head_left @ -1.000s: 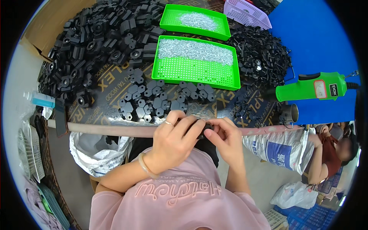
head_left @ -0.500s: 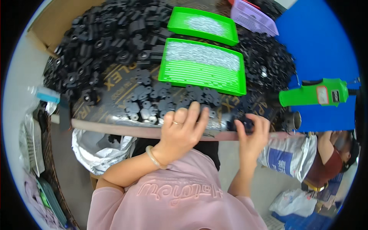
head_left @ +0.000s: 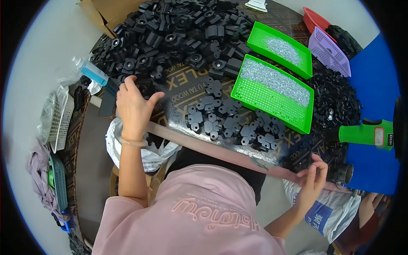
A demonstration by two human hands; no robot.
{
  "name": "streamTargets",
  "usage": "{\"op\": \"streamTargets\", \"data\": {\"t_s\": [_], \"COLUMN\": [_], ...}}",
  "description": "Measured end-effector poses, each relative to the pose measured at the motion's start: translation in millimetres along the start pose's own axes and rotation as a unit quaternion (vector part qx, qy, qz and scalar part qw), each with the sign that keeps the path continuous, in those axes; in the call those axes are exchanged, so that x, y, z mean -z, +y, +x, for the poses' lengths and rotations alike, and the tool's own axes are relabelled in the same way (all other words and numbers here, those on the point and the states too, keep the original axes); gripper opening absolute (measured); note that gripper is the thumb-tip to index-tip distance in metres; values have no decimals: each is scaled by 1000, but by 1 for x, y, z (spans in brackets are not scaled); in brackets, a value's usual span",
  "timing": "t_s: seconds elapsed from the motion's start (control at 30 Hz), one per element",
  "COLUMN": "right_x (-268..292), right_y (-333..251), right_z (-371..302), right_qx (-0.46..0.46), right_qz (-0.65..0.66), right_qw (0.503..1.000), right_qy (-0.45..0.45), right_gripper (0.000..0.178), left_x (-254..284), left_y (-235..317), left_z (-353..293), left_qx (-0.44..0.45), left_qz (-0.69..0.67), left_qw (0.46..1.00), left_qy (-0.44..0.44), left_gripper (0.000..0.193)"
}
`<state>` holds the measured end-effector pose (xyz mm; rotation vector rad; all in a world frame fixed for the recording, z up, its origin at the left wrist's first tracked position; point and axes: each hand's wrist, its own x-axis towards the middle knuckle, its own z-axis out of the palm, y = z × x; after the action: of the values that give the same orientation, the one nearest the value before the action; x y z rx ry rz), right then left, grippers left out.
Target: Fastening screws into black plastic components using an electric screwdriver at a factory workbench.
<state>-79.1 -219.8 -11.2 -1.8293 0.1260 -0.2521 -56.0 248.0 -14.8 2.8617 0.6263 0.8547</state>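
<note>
Left hand: grip spread wide beside the black blocks, so pinch just one squarely. Right hand: can't tell its grip, tbh.

A dark, gold-lettered tabletop with a pale front edge is carrying everything. Bulky black housings are lying heaped toward its left; flat-topped black lobed parts are clustering near the front. Two green perforated trays are resting beyond them, and small black pieces are piling up to the right, near a purple basket.
</note>
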Motion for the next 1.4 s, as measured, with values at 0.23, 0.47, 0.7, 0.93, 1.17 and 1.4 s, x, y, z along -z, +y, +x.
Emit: {"op": "streamTargets", "data": {"t_s": [0.23, 0.47, 0.7, 0.93, 1.17, 1.4], "right_x": [-19, -32, -54, -65, -76, -73], "right_y": [-17, -11, -39, -39, -40, -30], "right_z": [-7, -11, -14, -19, -20, -20], "right_qx": [-84, -157, -149, -135, -136, -126], "right_qz": [310, 482, 439, 365, 431, 352], "right_qw": [946, 857, 874, 904, 866, 893], "right_qy": [-49, -88, -146, -175, -216, -251], "right_gripper": [22, 27, 48, 27, 29, 22], "left_x": [0, 51, 52, 52, 49, 50], "left_y": [5, 85, 122, 146, 157, 160], "left_z": [1, -14, -30, -38, -48, -51], "left_qx": [105, 64, -63, -168, -176, -187], "left_qz": [-199, -718, -643, -583, -580, -552], "left_qw": [973, 588, 564, 647, 644, 670], "left_qy": [-49, -367, -514, -461, -466, -459], "left_gripper": [59, 56, 92, 76, 77, 77]}}
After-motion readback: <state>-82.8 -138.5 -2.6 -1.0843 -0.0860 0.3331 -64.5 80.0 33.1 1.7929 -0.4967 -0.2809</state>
